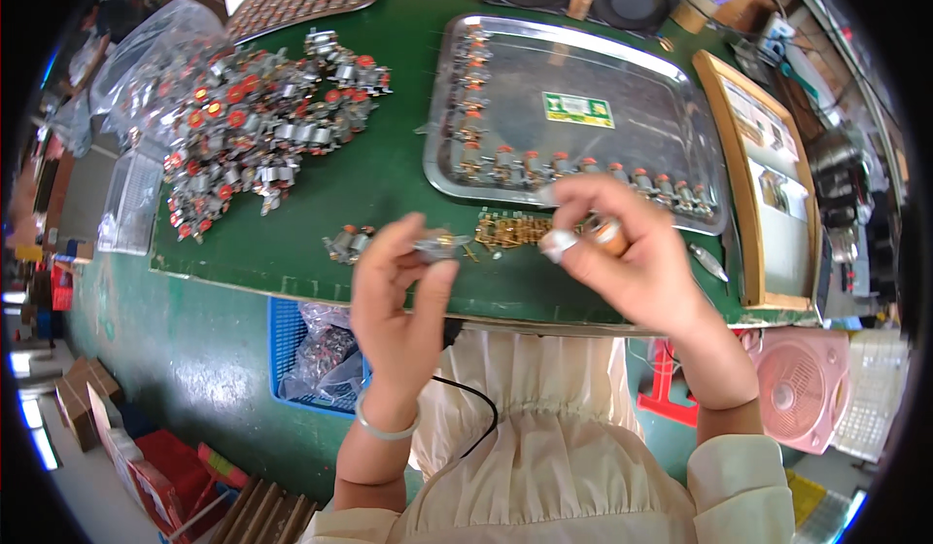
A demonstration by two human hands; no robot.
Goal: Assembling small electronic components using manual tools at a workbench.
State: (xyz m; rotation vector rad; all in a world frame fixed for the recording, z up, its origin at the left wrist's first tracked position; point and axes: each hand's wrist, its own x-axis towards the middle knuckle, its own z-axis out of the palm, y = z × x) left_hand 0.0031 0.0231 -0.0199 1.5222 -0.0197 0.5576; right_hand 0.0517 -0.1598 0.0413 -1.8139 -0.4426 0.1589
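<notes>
Grey part (440,244) clamped in left hand (397,315) | right hand (641,270): grip unclear | tray (515,68): mostly open within rim

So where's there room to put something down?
On the table, the strip between the heap and big tray. And in the tray, around the label, inside the rows of parts at its left and near edges. It's crowded between the left hand and right hand, where brass bits lie.

Left hand (397,306) pinching, right hand (639,270) curled
</notes>
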